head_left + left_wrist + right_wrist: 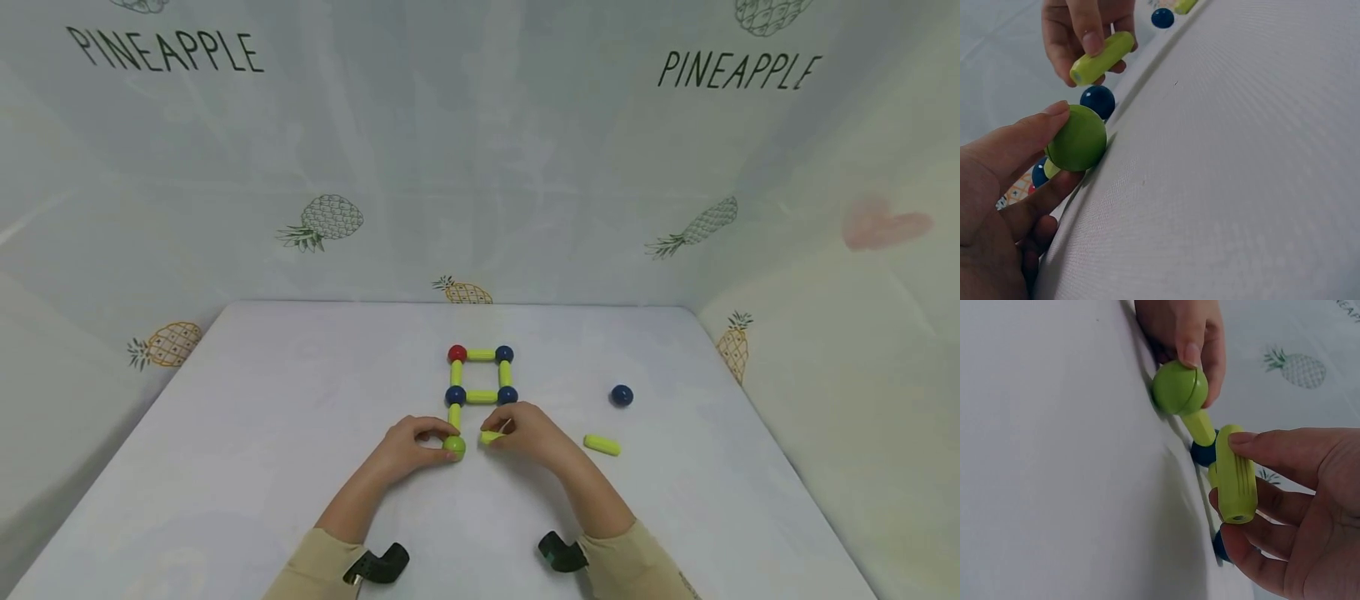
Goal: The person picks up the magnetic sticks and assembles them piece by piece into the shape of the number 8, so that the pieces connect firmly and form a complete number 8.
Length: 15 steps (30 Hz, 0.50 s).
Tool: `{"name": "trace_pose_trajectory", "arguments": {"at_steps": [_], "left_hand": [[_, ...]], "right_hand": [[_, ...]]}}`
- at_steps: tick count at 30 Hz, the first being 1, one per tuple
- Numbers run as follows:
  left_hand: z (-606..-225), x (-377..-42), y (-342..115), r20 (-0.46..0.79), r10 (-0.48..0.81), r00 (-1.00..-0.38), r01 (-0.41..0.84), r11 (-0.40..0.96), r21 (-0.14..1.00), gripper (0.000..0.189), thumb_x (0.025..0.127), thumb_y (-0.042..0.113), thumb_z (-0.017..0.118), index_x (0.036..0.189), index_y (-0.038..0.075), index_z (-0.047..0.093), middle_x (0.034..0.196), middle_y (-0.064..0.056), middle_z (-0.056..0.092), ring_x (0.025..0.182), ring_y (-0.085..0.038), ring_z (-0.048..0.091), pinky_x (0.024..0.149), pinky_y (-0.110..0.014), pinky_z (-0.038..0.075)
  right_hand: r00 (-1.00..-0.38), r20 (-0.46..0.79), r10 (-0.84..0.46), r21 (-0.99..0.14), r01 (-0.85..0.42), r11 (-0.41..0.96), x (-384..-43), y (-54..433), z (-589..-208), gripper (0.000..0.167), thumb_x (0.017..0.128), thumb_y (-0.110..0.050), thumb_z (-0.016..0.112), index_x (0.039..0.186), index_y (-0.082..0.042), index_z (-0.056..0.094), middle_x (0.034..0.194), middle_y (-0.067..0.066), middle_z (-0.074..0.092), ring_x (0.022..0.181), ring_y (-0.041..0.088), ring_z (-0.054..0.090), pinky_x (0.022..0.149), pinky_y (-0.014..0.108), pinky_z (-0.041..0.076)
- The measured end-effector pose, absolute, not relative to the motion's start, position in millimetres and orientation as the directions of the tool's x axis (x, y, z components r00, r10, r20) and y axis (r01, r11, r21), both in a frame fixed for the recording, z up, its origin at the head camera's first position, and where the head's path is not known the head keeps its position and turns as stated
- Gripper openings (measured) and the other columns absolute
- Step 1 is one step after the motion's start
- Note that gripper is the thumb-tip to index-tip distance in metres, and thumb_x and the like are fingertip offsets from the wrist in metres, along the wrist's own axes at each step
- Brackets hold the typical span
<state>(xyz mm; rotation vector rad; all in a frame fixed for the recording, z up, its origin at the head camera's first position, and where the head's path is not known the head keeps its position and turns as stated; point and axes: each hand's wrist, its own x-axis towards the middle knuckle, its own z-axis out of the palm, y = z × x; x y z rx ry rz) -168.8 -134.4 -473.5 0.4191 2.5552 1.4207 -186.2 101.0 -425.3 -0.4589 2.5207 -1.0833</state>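
On the white table lies a square of yellow-green rods (482, 397) joined by a red ball (457, 354) and several blue balls (456, 396). From its near left corner another rod runs toward me and ends in a green ball (454, 448). My left hand (408, 446) pinches that green ball between thumb and fingers. Just to its right, my right hand (528, 433) holds a loose yellow-green rod (1236, 478) between thumb and fingertips. This rod is apart from the green ball. In the left wrist view its end face points toward the ball.
A loose yellow-green rod (602, 445) lies to the right of my right hand, with a single blue ball (621, 396) farther back. Pineapple-printed cloth (480, 167) hangs behind the table (300, 358) and along its sides. A dark wrist device sits at each sleeve.
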Motion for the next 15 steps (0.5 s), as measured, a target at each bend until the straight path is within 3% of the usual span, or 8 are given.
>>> {"name": "trace_pose_trajectory", "arguments": {"at_steps": [15], "left_hand": [[-475, -169, -134, -0.014, 0.334, -0.942, 0.167, 0.506, 0.846, 0.026, 0.08, 0.029, 0.082, 0.104, 0.022, 0.074, 0.096, 0.012, 0.066, 0.103, -0.019, 0.053, 0.089, -0.041, 0.042]], "right_hand": [[-0.861, -0.174, -0.478, -0.775, -0.179, 0.605, -188, 89, -438, 0.017, 0.083, -0.005, 0.076, 0.099, -0.009, 0.075, 0.089, -0.004, 0.067, 0.083, 0.015, 0.058, 0.071, 0.029, 0.051]]}}
